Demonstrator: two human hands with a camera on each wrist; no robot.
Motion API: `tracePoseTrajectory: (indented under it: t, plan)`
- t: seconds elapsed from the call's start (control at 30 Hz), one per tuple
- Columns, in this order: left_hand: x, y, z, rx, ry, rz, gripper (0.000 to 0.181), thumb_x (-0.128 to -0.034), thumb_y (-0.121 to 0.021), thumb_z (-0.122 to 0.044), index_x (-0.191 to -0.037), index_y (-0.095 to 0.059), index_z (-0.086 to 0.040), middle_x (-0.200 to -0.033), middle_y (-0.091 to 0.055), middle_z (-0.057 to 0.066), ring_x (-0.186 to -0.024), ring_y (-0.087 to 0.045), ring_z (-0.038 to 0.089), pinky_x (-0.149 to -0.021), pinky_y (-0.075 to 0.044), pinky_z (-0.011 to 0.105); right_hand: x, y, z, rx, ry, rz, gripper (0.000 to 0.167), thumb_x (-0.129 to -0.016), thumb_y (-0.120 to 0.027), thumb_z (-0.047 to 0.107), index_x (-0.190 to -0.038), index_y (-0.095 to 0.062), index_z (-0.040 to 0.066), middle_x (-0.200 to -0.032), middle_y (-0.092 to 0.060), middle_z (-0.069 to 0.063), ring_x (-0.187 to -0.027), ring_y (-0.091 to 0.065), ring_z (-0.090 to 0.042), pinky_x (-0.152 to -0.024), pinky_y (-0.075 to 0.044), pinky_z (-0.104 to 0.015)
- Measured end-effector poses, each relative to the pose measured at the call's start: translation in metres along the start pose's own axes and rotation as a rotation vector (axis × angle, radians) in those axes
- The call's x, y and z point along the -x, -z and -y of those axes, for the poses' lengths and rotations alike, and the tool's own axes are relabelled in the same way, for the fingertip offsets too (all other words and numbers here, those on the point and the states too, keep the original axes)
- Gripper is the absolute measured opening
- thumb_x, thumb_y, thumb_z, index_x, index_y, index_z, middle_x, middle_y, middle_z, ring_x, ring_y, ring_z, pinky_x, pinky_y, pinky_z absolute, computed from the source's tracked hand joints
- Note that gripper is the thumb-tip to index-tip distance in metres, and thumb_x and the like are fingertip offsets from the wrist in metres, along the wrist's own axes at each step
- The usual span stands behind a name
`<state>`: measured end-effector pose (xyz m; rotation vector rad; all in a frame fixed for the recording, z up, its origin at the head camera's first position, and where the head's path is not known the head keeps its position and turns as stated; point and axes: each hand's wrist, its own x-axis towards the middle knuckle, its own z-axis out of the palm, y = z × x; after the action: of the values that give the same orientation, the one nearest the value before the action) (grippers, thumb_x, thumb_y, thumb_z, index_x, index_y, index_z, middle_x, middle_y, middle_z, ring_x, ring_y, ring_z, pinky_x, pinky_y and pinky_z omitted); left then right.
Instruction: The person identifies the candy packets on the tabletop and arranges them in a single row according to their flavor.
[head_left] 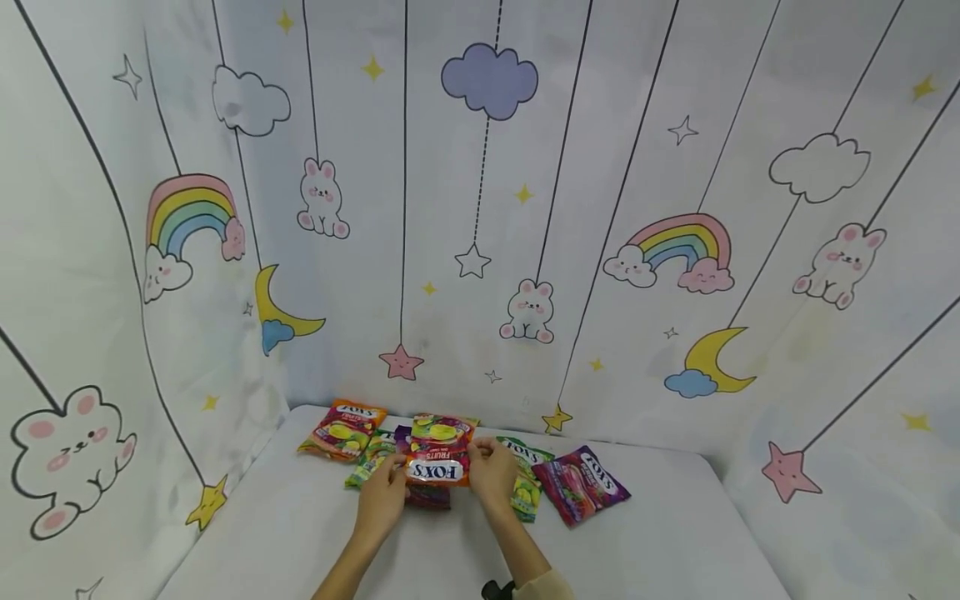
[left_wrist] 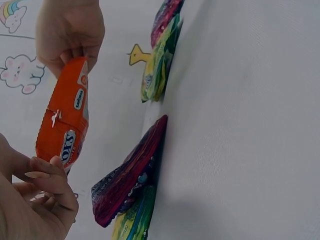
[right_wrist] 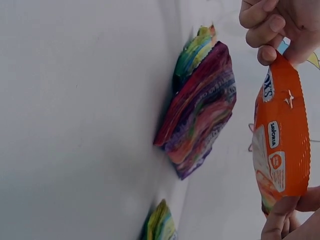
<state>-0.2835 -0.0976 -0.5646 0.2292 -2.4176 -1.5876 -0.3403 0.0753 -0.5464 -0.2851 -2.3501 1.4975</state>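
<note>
Orange Fox's Fruits candy bag (head_left: 438,450) held between 2 hands, raised off the white tabletop (head_left: 622,558). The left hand (head_left: 382,496) pinches its left side and the right hand (head_left: 492,473) its right side, both toward the near end, so neither hand is nearer. The long axis, foreshortened, appears to run away from the person, across the line joining the fingertips. Tabletop extends on the near side and to both sides, offering room to lower or shift the bag. Beneath and partly hidden lies a purple bag (head_left: 429,497), overlapping a green bag (head_left: 372,462) at left. To the right, a second green bag (head_left: 527,479) lies just beside a purple Fox's bag (head_left: 582,485). Farther off, another orange Fox's Fruits bag (head_left: 342,429) rests near the table's far edge, before the cartoon-printed backdrop (head_left: 450,208).
</note>
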Motion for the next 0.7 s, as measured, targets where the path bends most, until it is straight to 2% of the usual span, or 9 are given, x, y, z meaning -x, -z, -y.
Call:
tracePoseTrajectory:
  t: [0.17, 0.33, 0.7]
  plan:
    - [0.004, 0.005, 0.003, 0.009, 0.000, -0.004, 0.032, -0.1065, -0.050, -0.016, -0.133, -0.064, -0.005, -0.075, -0.062, 0.006, -0.063, -0.054, 0.018, -0.056, -0.041, 0.032, 0.008, 0.000, 0.004, -0.033, 0.014, 0.006, 0.007, -0.099, -0.073, 0.018, -0.093, -0.073, 0.014, -0.083, -0.066, 0.001, -0.074, -0.061, -0.014, -0.063, -0.050, -0.028]
    - [0.006, 0.010, 0.006, 0.012, 0.027, -0.008, 0.032, -0.1061, -0.051, -0.016, -0.133, -0.065, -0.006, -0.076, -0.062, 0.005, -0.065, -0.055, 0.018, -0.057, -0.041, 0.031, 0.016, 0.000, 0.008, -0.053, 0.027, 0.005, 0.006, -0.097, -0.074, 0.016, -0.093, -0.073, 0.013, -0.084, -0.065, 0.001, -0.076, -0.060, -0.014, -0.065, -0.051, -0.027]
    - [0.012, 0.032, 0.011, -0.026, 0.064, 0.004, 0.037, -0.1069, -0.050, -0.020, -0.139, -0.062, -0.006, -0.079, -0.068, 0.009, -0.064, -0.052, 0.019, -0.057, -0.039, 0.030, 0.035, -0.010, 0.008, -0.125, 0.063, 0.025, 0.006, -0.096, -0.075, 0.013, -0.091, -0.073, 0.013, -0.082, -0.065, 0.002, -0.074, -0.059, -0.012, -0.064, -0.050, -0.025]
